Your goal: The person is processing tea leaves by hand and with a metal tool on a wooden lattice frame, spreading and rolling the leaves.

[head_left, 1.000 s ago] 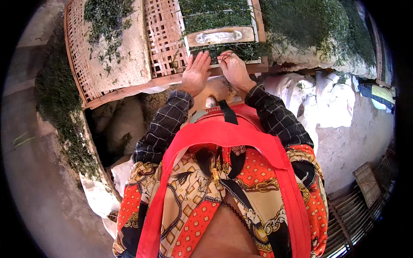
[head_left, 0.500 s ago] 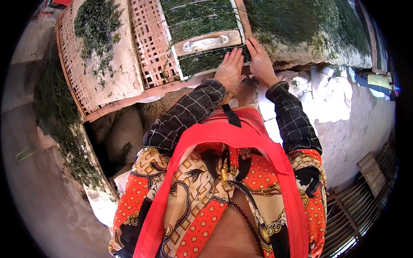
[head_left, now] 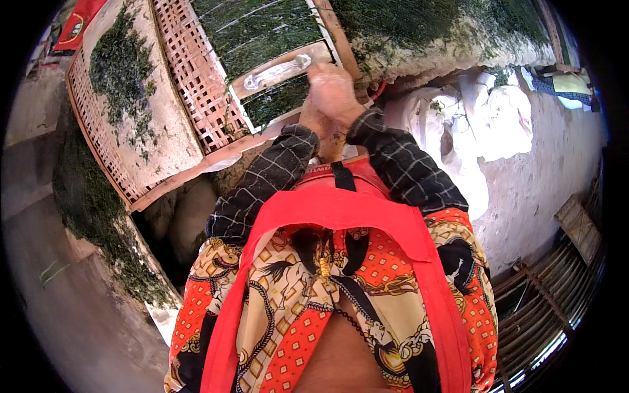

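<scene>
Green bits (head_left: 262, 33) lie in a frame (head_left: 241, 110) at the rack's (head_left: 187, 72) right edge. By the frame's near right corner, the blurred right hand (head_left: 333, 90) hides part of the left hand (head_left: 317, 120); I cannot tell if either pinches.

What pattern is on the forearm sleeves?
Forearm sleeves: thin white grid on black, clearest in the head view.
</scene>
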`<state>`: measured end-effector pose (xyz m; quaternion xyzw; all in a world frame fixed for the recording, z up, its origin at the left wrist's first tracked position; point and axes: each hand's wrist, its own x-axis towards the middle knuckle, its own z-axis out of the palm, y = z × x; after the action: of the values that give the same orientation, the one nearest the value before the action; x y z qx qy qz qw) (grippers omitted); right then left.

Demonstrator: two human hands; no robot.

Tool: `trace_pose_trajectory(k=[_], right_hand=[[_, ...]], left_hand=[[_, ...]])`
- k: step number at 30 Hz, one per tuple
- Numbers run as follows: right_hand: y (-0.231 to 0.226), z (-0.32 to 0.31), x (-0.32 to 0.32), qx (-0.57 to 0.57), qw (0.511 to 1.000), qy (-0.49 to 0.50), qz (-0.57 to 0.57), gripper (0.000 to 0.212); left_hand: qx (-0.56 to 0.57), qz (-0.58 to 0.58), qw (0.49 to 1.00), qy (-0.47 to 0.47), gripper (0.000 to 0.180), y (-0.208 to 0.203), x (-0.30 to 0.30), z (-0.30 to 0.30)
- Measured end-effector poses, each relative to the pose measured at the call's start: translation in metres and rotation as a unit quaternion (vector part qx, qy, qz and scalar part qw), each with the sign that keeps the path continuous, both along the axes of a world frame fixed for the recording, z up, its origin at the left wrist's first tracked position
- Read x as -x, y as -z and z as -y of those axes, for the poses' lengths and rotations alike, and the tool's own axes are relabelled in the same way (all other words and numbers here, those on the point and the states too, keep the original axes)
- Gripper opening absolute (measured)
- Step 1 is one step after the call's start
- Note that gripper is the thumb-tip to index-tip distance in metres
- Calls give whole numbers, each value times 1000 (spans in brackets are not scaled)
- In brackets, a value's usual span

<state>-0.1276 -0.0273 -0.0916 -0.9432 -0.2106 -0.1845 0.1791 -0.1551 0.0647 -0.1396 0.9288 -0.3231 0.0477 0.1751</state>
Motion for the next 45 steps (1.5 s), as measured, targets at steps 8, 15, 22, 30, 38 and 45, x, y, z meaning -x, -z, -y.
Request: trace_pose_trajectory(k=[8, 15, 22, 30, 38, 45], right_hand=[[-31, -25, 18, -137, 980, -138, -40, 30], [17, 36, 6, -208, 976, -19, -66, 19], [1, 38, 6, -189, 980, -63, 2, 17], [-17, -30, -30, -93, 973, -202, 54, 36], [-38, -21, -14, -100, 967, -234, 3, 23], [14, -24, 12, -100, 970, -223, 6, 25]], left_hand=[[15, -166, 986, 7, 51, -9, -9, -3], [-8, 22, 1000, 10, 35, -14, 1, -4], [169, 95, 974, -118, 72, -71, 53, -81], [137, 9, 914, -382, 101, -5, 34, -139], [139, 142, 935, -293, 72, -40, 65, -140], [-51, -12, 967, -248, 70, -14, 72, -119]])
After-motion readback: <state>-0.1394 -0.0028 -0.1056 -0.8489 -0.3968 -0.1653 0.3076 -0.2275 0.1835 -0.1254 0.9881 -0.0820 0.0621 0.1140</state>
